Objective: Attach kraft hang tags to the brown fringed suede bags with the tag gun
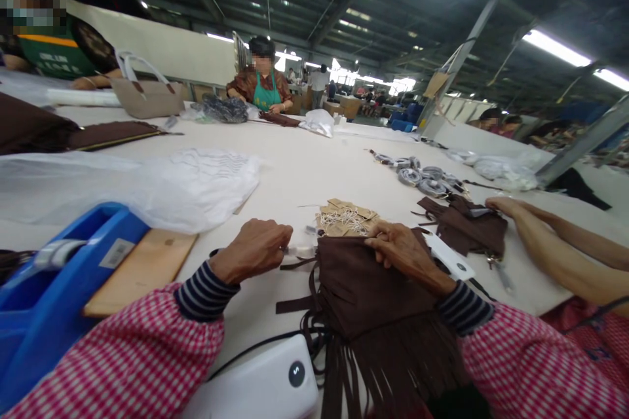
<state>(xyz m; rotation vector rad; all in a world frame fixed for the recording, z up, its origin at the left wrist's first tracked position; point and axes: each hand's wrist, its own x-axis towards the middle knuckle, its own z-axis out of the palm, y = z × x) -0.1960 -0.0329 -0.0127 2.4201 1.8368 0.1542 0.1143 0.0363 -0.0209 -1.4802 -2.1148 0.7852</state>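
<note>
A dark brown fringed bag (373, 288) lies in front of me, its long strips hanging toward my body. My right hand (413, 255) is closed on the bag's top edge, pinching it between thumb and fingers. Left of the bag's upper corner, my left hand (255, 250) is closed with the fingers drawn together. A small pale, plastic-looking piece (301, 251) shows beside its fingertips; whether the fingers grip it is unclear. Just behind the bag's top edge is a pile of tan paper tags (346, 217) with white strings.
A blue tape dispenser (63, 275) and a gold tablet (147, 268) are at left. A white power bank (260, 383) lies near me. White plastic bags (206, 183) and wrapped strap coils (417, 173) lie beyond. At right, another person's hands touch a brown item (469, 226).
</note>
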